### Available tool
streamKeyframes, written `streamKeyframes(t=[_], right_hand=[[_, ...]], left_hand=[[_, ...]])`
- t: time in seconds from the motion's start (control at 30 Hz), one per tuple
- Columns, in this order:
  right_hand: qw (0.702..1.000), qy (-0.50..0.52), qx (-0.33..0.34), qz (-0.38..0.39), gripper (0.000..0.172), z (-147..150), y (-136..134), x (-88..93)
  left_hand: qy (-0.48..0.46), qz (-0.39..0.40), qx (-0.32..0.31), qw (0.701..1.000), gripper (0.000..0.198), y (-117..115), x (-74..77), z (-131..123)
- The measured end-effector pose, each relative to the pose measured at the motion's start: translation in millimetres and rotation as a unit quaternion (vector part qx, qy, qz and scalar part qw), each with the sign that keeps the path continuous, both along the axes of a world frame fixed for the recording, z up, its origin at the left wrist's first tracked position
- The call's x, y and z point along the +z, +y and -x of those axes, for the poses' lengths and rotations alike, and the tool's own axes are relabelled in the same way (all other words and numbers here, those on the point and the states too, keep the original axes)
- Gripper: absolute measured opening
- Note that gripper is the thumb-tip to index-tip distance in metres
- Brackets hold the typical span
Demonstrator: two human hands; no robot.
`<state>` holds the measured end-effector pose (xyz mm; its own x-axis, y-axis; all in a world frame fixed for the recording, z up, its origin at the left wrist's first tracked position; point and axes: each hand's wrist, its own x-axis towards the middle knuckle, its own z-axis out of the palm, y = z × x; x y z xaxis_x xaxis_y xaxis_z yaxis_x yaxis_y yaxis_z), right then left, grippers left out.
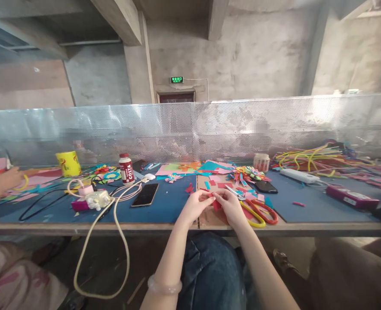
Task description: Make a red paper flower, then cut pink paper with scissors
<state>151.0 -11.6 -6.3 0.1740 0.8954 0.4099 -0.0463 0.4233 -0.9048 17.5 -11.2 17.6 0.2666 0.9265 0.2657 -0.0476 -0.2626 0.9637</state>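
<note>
Both my hands meet above the front of the table, pinching a small piece of red paper (pixel 216 204) between them. My left hand (pixel 198 206) has its fingertips closed at the paper's upper left. From the other side, the thumb and fingers of my right hand (pixel 229 206) press on it. Just right of my right hand lie scissors with orange handles (pixel 265 212) and a yellow-handled pair (pixel 254 220). Colourful paper scraps (pixel 218 181) are scattered beyond my hands, and a small red paper piece (pixel 189 188) lies to their left.
At left, a co-worker's hand (pixel 3 185) holds scissors. A phone (pixel 145 195), a Costa bottle (pixel 126 168), a yellow roll (pixel 68 163) and a looping cable (pixel 119 232) occupy the left side. To the right are a power strip (pixel 351 198) and bundled coloured stems (pixel 309 157). A perforated metal screen (pixel 177 129) stands behind.
</note>
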Motion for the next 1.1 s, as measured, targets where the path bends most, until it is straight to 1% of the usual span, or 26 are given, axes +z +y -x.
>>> streamKeyframes(t=[0.1,0.2,0.27,0.37,0.47,0.53,0.63,0.67,0.7,0.8,0.87,1.0,1.1], right_hand=[[1.0,-0.006,0.003,-0.003,0.043,0,-1,0.2],[1.0,-0.028,0.006,-0.012,0.038,0,0,-0.9],[0.999,-0.044,-0.011,-0.019,0.034,0,1,-2.7],[0.995,-0.069,-0.055,-0.035,0.029,0,4,-4.9],[0.99,-0.108,-0.069,-0.051,0.027,3,5,-5.7],[0.987,-0.131,-0.072,-0.061,0.031,6,4,-6.6],[0.981,-0.155,-0.088,-0.079,0.043,10,6,-9.6],[0.979,-0.164,-0.092,-0.086,0.045,10,7,-10.9],[0.976,-0.172,-0.094,-0.091,0.043,11,8,-12.1],[0.971,-0.197,-0.09,-0.1,0.028,9,10,-14.3],[0.97,-0.206,-0.084,-0.1,0.021,7,11,-14.3],[0.97,-0.213,-0.075,-0.096,0.025,7,10,-13.1],[0.971,-0.208,-0.068,-0.09,0.028,8,8,-12.8]], left_hand=[[0.002,-0.003,-0.006,1.0,0.013,1,-1.0,-3],[-0.012,0.005,-0.006,1.0,0.012,4,-3.2,-1],[-0.028,0.016,0.002,0.999,0.012,7,-4.9,1],[-0.054,0.035,0.033,0.997,0.012,9,-6.5,3],[-0.073,0.045,0.055,0.995,0.012,11,-7.2,3],[-0.08,0.047,0.065,0.994,0.012,12,-7.8,3],[-0.08,0.042,0.077,0.993,0.013,13,-9.4,3],[-0.078,0.039,0.077,0.993,0.013,13,-10.0,3],[-0.075,0.036,0.074,0.994,0.014,14,-10.5,4],[-0.068,0.023,0.054,0.996,0.015,12,-11.4,5],[-0.065,0.01,0.035,0.997,0.018,10,-11.1,6],[-0.055,-0.006,-0.007,0.998,0.024,7,-9.8,9],[-0.051,-0.006,-0.022,0.998,0.026,6,-9.3,11]])
